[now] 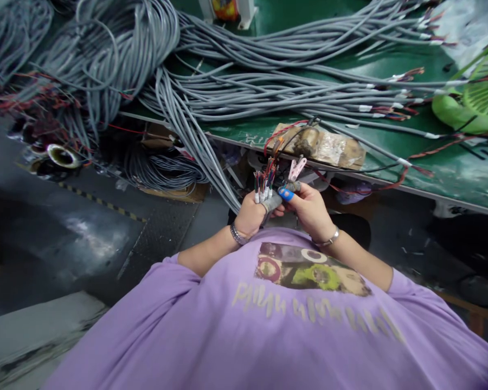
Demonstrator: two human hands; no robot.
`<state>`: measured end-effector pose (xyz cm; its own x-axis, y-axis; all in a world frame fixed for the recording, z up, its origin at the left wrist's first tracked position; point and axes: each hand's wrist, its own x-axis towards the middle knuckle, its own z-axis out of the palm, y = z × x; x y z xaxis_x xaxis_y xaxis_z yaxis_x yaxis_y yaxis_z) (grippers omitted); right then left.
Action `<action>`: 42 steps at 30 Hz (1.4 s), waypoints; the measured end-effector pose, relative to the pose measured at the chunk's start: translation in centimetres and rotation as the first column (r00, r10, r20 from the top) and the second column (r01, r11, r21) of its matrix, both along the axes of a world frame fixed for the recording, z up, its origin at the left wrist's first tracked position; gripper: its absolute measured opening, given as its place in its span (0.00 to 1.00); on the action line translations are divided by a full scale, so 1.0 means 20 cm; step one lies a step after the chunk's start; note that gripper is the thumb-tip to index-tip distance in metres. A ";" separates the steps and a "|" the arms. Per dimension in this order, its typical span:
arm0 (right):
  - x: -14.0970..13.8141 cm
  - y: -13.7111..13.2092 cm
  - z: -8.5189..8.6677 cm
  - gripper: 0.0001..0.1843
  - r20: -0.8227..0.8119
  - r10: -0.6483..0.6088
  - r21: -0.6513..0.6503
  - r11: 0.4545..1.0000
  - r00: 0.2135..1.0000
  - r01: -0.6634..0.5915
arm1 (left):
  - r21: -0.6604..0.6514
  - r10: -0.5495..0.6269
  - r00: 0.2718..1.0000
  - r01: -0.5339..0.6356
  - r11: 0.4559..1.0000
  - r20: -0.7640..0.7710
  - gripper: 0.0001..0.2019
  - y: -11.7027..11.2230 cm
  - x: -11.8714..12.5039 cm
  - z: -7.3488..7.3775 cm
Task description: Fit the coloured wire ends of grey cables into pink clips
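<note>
Hands: left hand (250, 214) clamps cable end (264, 184); right hand (309, 208) pinches it.
Progress: many stripped cables (288, 92) heaped on surface (451, 173).

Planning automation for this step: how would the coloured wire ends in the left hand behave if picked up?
Probably floppy: the coloured wire ends splay apart above the left hand, so they'd likely bend rather than hold shape. Likely light themselves, but the grey cables droop off the bench, so a trailing cable may drag.
</note>
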<state>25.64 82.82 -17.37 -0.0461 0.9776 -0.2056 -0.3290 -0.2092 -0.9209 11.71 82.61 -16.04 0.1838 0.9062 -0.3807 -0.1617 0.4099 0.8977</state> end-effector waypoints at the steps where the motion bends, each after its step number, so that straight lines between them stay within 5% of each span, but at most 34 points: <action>1: 0.00 0.00 -0.01 0.20 -0.028 -0.005 -0.015 1.000 1.000 0.005 | -0.003 0.003 1.000 -0.003 1.000 0.005 0.21 0.00 0.00 -0.01; 8: -0.01 -0.01 -0.02 0.19 -0.103 -0.022 -0.057 0.998 0.994 0.016 | -0.011 0.045 0.998 -0.045 0.999 0.054 0.15 0.01 0.01 -0.02; 35: -0.04 0.00 0.00 0.19 -0.144 0.046 0.003 0.999 0.989 -0.046 | -0.007 0.103 0.993 -0.102 0.995 0.063 0.20 -0.01 0.02 -0.03; 42: -0.09 -0.01 0.01 0.21 -0.226 -0.034 -0.067 0.998 0.974 0.019 | 0.013 0.157 0.985 -0.158 0.987 0.067 0.20 -0.01 0.03 -0.05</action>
